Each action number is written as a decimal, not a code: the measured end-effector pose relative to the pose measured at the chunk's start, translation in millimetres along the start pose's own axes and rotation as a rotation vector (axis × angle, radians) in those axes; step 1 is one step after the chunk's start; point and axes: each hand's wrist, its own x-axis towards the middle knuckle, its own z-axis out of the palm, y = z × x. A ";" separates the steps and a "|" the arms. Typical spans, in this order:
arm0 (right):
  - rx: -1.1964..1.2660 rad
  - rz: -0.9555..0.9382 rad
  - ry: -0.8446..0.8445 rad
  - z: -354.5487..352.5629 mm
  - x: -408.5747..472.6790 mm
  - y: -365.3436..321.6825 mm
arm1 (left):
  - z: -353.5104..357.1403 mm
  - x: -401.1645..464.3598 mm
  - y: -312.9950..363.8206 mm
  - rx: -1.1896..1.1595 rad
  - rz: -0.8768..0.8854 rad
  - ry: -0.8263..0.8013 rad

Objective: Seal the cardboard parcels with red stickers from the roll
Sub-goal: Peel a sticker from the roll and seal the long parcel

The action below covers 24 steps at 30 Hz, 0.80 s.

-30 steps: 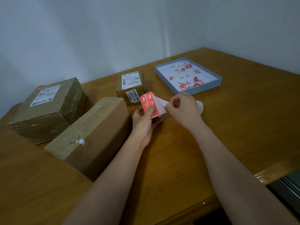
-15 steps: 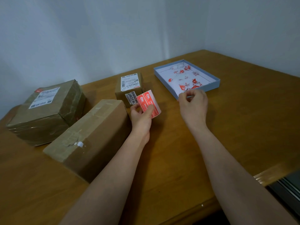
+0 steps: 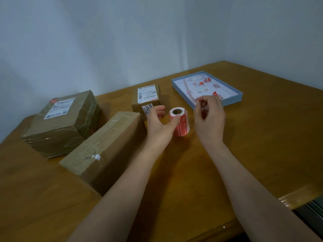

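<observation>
The roll of red stickers (image 3: 180,124) stands on end on the wooden table. My left hand (image 3: 160,124) is just left of it, thumb touching the roll's top rim and fingers stretched out beside it, not around it. My right hand (image 3: 209,117) hovers to the right of the roll with curled fingers. Its thumb and forefinger pinch a thin pale-red strip (image 3: 187,89), which is blurred. Three cardboard parcels lie to the left: a long box (image 3: 104,149), a large taped one (image 3: 61,123) and a small labelled one (image 3: 146,98).
A shallow blue tray (image 3: 235,98) holding crumpled red and white scraps sits behind my right hand. Walls close off the table at the back. The table's front edge (image 3: 288,198) runs at lower right, with a dark gap beyond it.
My left hand has set the roll down on its end and loosened its grip. My right hand has come back from the tray's edge toward the roll.
</observation>
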 end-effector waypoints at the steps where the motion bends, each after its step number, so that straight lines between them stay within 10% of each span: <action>1: 0.014 -0.032 0.006 0.1 -1.1 -2.0 | -5.0 -1.6 6.0 -0.015 0.036 0.039; 24: 0.135 -0.288 -0.231 14.5 -14.2 -60.0 | -101.8 -22.8 52.0 -0.339 0.045 0.125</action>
